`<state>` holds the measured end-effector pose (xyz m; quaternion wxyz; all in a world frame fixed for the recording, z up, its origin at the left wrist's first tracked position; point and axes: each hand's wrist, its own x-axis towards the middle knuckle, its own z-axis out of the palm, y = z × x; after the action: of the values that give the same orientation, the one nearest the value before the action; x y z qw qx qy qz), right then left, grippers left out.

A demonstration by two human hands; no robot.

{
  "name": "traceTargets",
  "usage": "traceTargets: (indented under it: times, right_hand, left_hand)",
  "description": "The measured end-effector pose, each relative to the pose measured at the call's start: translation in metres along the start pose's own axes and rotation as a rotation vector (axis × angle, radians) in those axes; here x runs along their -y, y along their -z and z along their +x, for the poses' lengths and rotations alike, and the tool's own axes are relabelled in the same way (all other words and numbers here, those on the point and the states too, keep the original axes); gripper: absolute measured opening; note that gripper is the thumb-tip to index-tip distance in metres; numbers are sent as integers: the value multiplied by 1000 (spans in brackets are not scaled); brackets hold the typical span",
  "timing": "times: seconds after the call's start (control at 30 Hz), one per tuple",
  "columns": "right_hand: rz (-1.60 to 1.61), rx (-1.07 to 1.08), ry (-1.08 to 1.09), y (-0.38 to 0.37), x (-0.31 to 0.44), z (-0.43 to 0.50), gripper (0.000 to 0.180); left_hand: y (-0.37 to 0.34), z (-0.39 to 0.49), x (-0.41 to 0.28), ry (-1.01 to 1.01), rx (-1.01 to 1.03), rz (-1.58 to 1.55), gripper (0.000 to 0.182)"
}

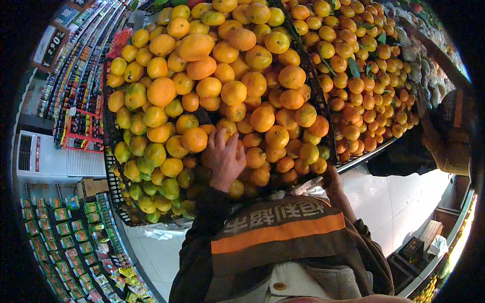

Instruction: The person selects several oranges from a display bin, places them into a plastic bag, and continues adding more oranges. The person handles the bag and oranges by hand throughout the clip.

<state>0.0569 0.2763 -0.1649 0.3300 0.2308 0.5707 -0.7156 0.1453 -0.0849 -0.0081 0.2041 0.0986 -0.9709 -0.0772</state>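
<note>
My left hand (226, 161) reaches palm down into a heap of orange and yellow-green citrus fruit (159, 92). Its fingertips bend over a fruit (226, 128); whether they grip it is hidden. Around the hand lie more fruits, among them a bright orange one (194, 139) just left of the fingers. Black perforated plastic crating (115, 185) borders the heap on the left. At the heap's front right corner is my right hand (332, 178), blurred and in shadow, close to the crate edge. Its fingers cannot be made out.
Past a black divider (316, 81) lies a second heap of small oranges with leaves (356, 87). At right stands another person (452, 140), an arm near bagged produce (424, 64). Packaged goods (68, 235) fill racks at left; a white appliance (49, 155) stands behind them.
</note>
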Motion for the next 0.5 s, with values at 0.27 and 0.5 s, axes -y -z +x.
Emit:
traceTargets:
  times: [0.27,0.5]
  right_hand:
    - [90,-36,-20,-2,3,0,39]
    - [78,-14,-18,-3,3,-4,42]
  left_hand:
    - [15,-60,-15,90,-12,-52,37]
    - [67,9,17,103,-116,-244,34]
